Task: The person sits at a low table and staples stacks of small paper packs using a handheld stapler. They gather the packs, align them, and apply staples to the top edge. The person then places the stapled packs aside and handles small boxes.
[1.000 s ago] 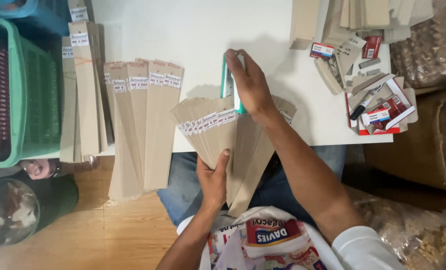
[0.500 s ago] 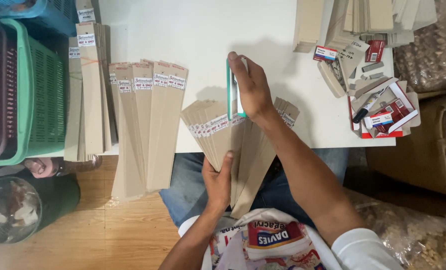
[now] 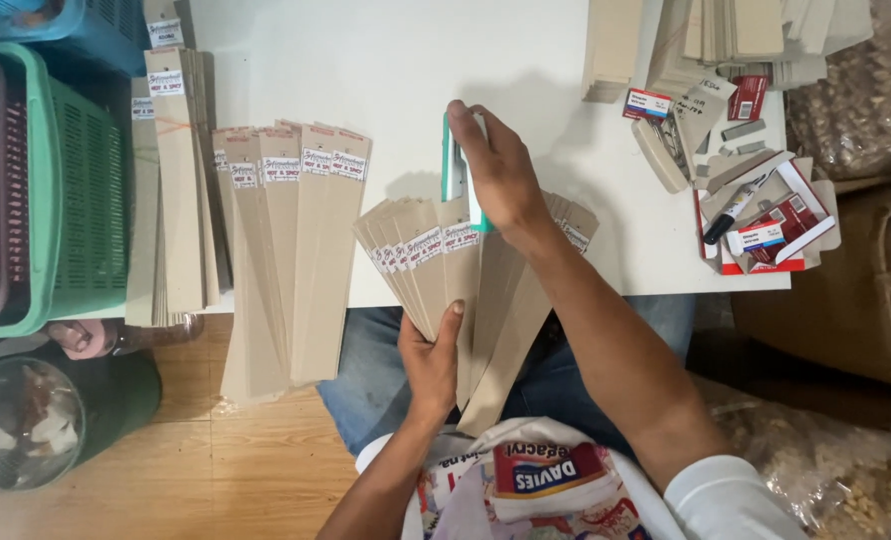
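My left hand (image 3: pixel 431 360) grips a fanned bundle of long tan cardboard strips (image 3: pixel 436 270), each with a small white label near its top, held over the white table's (image 3: pixel 406 60) near edge. My right hand (image 3: pixel 501 170) presses down on a teal stapler (image 3: pixel 458 175) at the top of the fan, fingers wrapped over it. Its lower end is hidden under my palm.
Labelled strips (image 3: pixel 296 250) lie in a row to the left, overhanging the edge. More strips (image 3: pixel 176 190) sit by green and pink baskets (image 3: pixel 56 190). Staple boxes and a black marker (image 3: pixel 756 210) fill a tray at right, with blank strips (image 3: pixel 736 30) behind.
None beyond a slight shift of the view; both hands hold the same pose on the strips and stapler.
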